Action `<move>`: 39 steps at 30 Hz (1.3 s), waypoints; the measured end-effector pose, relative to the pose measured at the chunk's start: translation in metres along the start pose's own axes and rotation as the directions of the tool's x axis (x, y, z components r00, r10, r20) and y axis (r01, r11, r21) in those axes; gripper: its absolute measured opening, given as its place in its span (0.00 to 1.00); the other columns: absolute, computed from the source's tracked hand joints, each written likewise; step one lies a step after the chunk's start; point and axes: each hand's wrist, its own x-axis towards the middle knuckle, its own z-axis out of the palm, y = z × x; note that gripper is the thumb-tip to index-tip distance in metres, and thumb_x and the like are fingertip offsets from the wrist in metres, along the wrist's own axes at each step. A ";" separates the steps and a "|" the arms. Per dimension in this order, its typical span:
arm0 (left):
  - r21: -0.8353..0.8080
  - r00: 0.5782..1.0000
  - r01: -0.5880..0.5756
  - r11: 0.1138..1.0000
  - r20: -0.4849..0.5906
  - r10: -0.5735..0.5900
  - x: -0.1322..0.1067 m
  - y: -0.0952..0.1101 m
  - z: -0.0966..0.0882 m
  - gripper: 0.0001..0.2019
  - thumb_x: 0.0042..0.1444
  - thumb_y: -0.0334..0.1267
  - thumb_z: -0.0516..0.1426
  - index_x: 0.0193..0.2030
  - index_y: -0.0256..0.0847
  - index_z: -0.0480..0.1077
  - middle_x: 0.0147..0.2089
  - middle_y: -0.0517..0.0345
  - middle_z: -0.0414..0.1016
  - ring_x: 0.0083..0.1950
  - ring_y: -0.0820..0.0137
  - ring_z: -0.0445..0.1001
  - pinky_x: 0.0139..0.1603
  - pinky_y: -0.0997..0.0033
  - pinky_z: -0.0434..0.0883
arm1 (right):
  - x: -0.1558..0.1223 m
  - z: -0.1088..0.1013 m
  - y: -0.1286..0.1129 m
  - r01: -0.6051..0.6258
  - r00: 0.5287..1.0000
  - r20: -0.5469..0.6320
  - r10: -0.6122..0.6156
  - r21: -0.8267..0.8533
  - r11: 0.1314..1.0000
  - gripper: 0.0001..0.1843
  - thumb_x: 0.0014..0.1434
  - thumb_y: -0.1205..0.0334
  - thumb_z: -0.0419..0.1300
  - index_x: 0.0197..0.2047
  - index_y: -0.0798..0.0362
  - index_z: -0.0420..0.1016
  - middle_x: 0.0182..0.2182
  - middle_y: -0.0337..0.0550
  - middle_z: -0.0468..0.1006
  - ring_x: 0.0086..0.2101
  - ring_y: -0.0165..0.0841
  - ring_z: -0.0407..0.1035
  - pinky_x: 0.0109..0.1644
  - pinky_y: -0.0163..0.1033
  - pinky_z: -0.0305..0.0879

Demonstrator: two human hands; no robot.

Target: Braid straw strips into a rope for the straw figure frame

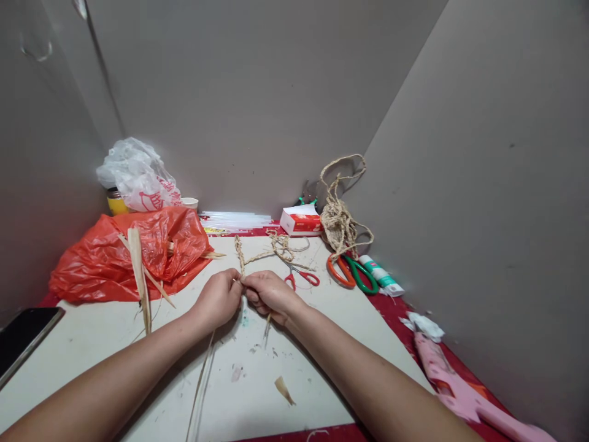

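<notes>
My left hand (218, 299) and my right hand (272, 296) meet over the middle of the white board (340, 362). Both pinch the lower end of a braided straw cord (239, 252), which stretches away from me across the board. A thin loose strand (201, 374) trails from under my left hand toward the near edge. Below my right palm a short strand end (267, 325) sticks out. Just beyond the right hand lie small red-handled scissors (310, 279), close to a loose tangle of thin cord (280, 244). The fingertips hide where the strands cross.
At left, dry husk strips (138, 270) lean on a red plastic bag (92, 270), near a phone (27, 337). A cord bundle (340, 227), large orange-and-green-handled scissors (363, 276), a white-and-green tube (381, 275) and a pink glue gun (455, 387) line the right. Grey walls enclose the back.
</notes>
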 end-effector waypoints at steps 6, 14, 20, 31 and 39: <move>0.188 0.996 -0.072 0.980 -0.037 0.081 -0.010 0.008 0.003 0.04 0.49 0.30 0.51 0.30 0.40 0.66 0.24 0.58 0.68 0.26 0.71 0.64 0.28 0.75 0.53 | 0.000 0.001 0.002 0.005 1.000 -0.023 -0.005 0.012 1.000 0.12 0.46 0.64 0.54 0.15 0.53 0.56 0.07 0.28 0.54 0.09 0.18 0.41 0.11 0.29 0.33; -0.066 0.999 0.043 0.997 -0.026 -0.045 0.000 0.006 -0.007 0.08 0.45 0.34 0.54 0.32 0.37 0.70 0.21 0.61 0.67 0.23 0.73 0.63 0.25 0.76 0.54 | -0.002 -0.007 -0.007 -0.044 0.995 0.086 0.042 0.024 0.999 0.07 0.45 0.66 0.55 0.20 0.54 0.60 0.09 0.26 0.54 0.10 0.18 0.40 0.13 0.28 0.32; -0.338 0.995 0.090 0.937 -0.008 -0.099 0.011 0.000 -0.011 0.07 0.48 0.38 0.50 0.29 0.38 0.66 0.23 0.61 0.67 0.22 0.75 0.61 0.24 0.76 0.56 | 0.000 -0.017 -0.010 -0.067 0.963 0.264 0.050 0.055 0.996 0.06 0.46 0.64 0.58 0.28 0.58 0.68 0.10 0.25 0.53 0.12 0.17 0.37 0.14 0.27 0.31; -0.150 0.989 0.090 0.985 0.130 -0.071 0.014 -0.006 -0.009 0.13 0.48 0.38 0.47 0.18 0.38 0.65 0.18 0.62 0.61 0.22 0.75 0.55 0.25 0.75 0.52 | 0.002 -0.026 -0.011 -0.017 0.941 0.334 0.055 -0.114 0.993 0.08 0.48 0.61 0.59 0.27 0.58 0.70 0.10 0.25 0.52 0.12 0.18 0.39 0.13 0.28 0.34; -0.314 0.911 0.293 0.903 0.379 -0.164 0.014 -0.013 -0.011 0.12 0.49 0.44 0.51 0.25 0.38 0.67 0.14 0.69 0.48 0.14 0.79 0.41 0.16 0.74 0.40 | 0.004 -0.026 -0.011 0.094 0.964 0.265 -0.009 -0.310 0.946 0.09 0.49 0.61 0.57 0.26 0.58 0.71 0.10 0.27 0.56 0.11 0.20 0.43 0.15 0.31 0.35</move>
